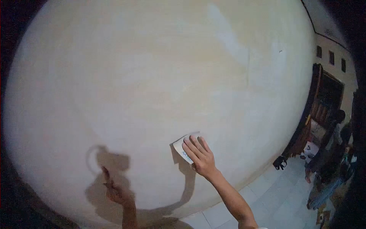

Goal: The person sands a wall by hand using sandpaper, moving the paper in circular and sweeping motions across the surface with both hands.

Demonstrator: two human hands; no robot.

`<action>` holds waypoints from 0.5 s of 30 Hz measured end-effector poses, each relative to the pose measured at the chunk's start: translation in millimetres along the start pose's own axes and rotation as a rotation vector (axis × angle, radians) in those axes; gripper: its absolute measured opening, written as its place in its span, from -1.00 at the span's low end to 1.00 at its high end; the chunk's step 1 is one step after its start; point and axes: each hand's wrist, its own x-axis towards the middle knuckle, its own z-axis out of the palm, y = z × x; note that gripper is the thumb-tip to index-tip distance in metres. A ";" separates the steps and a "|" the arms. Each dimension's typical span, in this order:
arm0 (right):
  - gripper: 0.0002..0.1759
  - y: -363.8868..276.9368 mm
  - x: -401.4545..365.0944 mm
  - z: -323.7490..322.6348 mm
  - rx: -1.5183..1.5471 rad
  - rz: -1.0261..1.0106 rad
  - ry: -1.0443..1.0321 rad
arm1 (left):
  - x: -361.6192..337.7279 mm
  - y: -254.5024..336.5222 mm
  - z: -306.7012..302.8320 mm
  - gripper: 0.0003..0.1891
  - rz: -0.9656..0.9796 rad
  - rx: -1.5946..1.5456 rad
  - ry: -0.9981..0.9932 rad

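Note:
A pale sheet with blue print on it lies against the whitish wall. My right hand presses the sheet flat to the wall, fingers stretched over it. Lower and to the left, my left hand is near the wall in the shadow, one finger pointing up and the others partly hidden; nothing shows in it. The wall has lighter, patchy streaks and a small dark mark at the upper right.
Pale floor tiles run along the wall's foot. At the right, a person is near a dark doorway, with clothes and other items around. A small black object is by the wall's lower right edge.

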 end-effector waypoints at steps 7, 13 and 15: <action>-0.46 7.4 -9.0 -14.1 -0.091 -0.003 -0.041 | 58.0 4.4 5.1 -0.50 0.603 0.684 0.323; -0.49 10.5 3.5 -28.5 -0.102 -0.038 0.021 | 127.1 142.1 47.4 -0.56 0.321 -0.009 0.133; -0.52 16.3 12.1 -37.4 -0.176 -0.076 0.097 | 143.8 160.5 53.8 -0.64 0.443 -0.023 0.117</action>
